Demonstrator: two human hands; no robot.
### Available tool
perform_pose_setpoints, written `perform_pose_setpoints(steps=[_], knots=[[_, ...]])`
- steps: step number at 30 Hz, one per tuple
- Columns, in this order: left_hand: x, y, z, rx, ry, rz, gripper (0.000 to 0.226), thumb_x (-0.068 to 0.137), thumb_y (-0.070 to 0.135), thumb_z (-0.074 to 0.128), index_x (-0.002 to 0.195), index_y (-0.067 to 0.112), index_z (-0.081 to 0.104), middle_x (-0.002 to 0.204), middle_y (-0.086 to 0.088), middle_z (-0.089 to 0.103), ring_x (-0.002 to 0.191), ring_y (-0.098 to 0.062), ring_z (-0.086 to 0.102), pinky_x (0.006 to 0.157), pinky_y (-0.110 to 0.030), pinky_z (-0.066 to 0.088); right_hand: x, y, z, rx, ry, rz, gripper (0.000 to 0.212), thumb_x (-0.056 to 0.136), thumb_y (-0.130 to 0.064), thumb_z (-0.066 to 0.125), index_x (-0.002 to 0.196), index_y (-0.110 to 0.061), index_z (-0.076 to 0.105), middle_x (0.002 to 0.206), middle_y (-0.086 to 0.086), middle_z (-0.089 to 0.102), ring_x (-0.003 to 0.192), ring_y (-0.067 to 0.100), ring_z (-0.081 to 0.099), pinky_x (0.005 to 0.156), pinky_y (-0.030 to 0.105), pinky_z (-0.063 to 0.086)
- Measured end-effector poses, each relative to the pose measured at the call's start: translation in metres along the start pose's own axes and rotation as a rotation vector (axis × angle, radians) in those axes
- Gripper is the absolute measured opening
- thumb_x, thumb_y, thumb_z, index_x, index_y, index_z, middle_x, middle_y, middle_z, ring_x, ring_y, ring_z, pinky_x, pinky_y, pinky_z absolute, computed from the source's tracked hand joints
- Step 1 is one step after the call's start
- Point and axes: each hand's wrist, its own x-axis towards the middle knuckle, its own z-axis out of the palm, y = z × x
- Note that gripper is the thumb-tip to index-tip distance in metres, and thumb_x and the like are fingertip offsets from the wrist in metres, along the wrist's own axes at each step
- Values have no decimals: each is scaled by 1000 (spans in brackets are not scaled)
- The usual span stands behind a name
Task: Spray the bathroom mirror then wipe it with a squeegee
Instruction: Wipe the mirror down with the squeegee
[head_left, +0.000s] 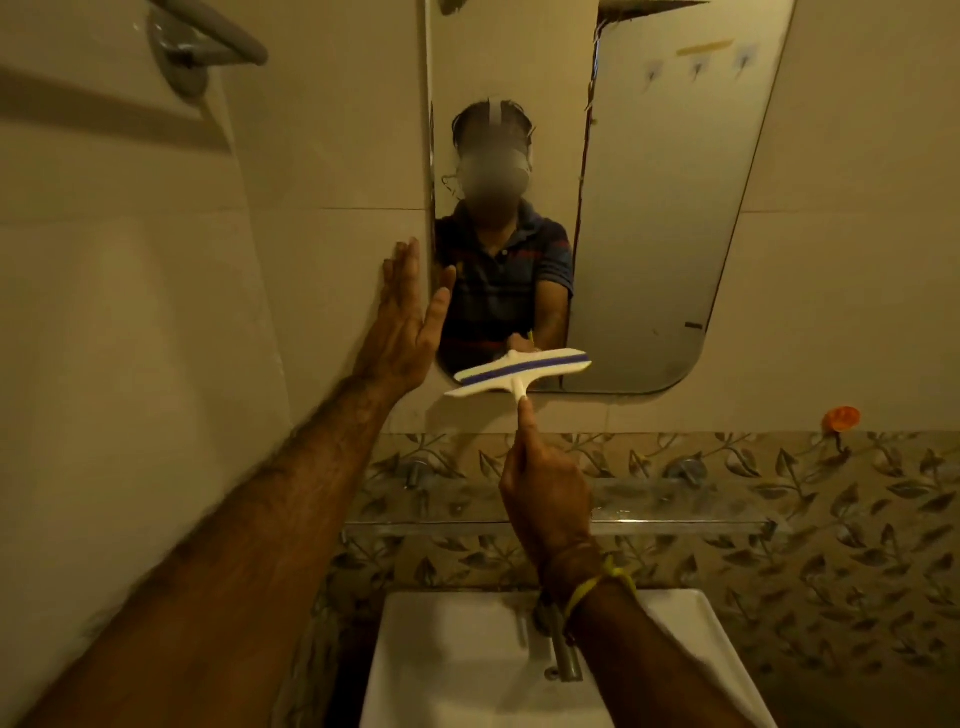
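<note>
Squeegee (519, 373) blade lies roughly level across the mirror (649, 234) bottom, right hand (545, 499) gripping its handle, left hand (402, 317) flat, empty.

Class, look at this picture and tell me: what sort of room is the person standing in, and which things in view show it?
Most likely a small home bathroom. A wall mirror hangs above a white washbasin with a metal tap, a glass shelf sits between them, and the walls are tiled.
</note>
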Motion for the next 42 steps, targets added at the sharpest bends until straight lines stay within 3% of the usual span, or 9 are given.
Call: perform_pose_setpoints(steps=[3,5,7,12,17,21,26,35,42], knots=[[2,6,-13,-36,36,18,66,110,46,31,162,33,-7,173,5,-1,152,-25,28,107,-38,48,29,-28,-23,167,39,-62,54,102,-24,45,154,-21,31,63,0,54,50,13,48,43,31,44],[4,11,-22,-71,173,37,68,108,46,33,164,29,-1,172,0,8,142,-13,38,84,-6,43,65,-50,-39,203,112,-150,51,103,-25,39,154,-21,31,77,7,63,55,16,55,50,35,54],[14,15,-32,-128,285,16,67,107,45,31,164,24,4,172,-4,11,143,-5,27,89,5,28,114,-76,-50,186,197,-210,50,104,-26,34,154,-20,31,110,15,63,72,21,64,61,39,60],[39,13,-41,-210,171,-27,66,109,47,28,163,28,-4,173,-2,3,159,-24,9,128,-49,12,190,-110,-57,-1,172,-212,55,104,-27,30,157,-28,16,100,14,65,88,30,64,67,39,55],[38,0,-42,-168,116,-42,67,108,47,28,163,31,-7,173,1,-3,159,-26,2,127,-58,13,140,-70,-23,-62,106,-273,53,104,-29,17,157,-25,14,136,14,54,113,28,60,84,42,59],[35,-1,-40,-83,116,9,68,109,43,33,164,27,-5,173,0,-8,159,-25,-8,128,-52,5,47,-16,7,-78,-40,-251,55,106,-21,32,158,-27,13,85,6,63,61,17,57,55,34,55],[37,12,-30,112,73,-27,79,102,60,33,163,29,-8,169,-13,-19,156,-36,-17,123,-56,-6,-12,19,7,28,-117,-71,62,101,-22,48,155,-25,18,66,3,56,52,19,52,49,42,52],[73,58,-18,109,285,-124,91,95,78,21,163,26,-8,170,-17,-9,156,-44,-5,120,-71,-1,169,-45,-76,200,275,-198,50,105,-24,44,153,-20,33,71,-4,55,48,0,38,49,9,38],[119,75,-6,142,297,-111,96,83,90,8,158,36,-16,171,-13,-7,156,-44,-8,120,-72,1,292,-94,-130,86,436,-259,52,101,-20,44,152,-20,35,68,-7,50,49,7,46,41,14,34]])
